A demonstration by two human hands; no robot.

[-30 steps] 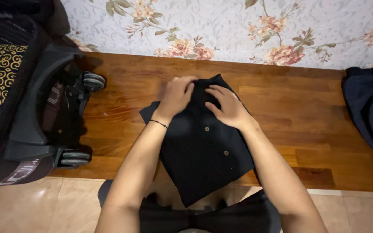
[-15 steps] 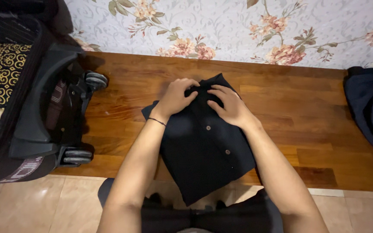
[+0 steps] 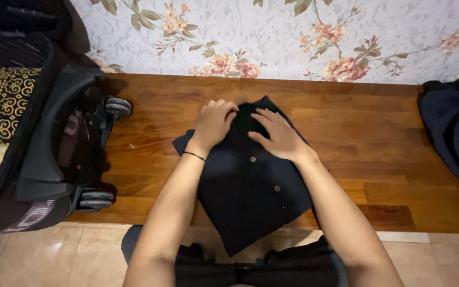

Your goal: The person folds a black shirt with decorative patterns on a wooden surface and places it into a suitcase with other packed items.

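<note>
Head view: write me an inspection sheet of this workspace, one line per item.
Surface: wooden platform along a floral-papered wall, pale tiled floor in front.
Work items: folded black buttoned shirt lying flat on the wood, its near corner overhanging the tiles.
Clutter: open black suitcase on its side at the left, wheels towards the shirt, with gold-patterned fabric inside; dark clothes pile at the right edge.
Hands: left hand and right hand both pressed flat on the shirt's far end; thin black band on the left wrist.
Cables: nothing seen.
Surroundings: no other people seen.
</note>
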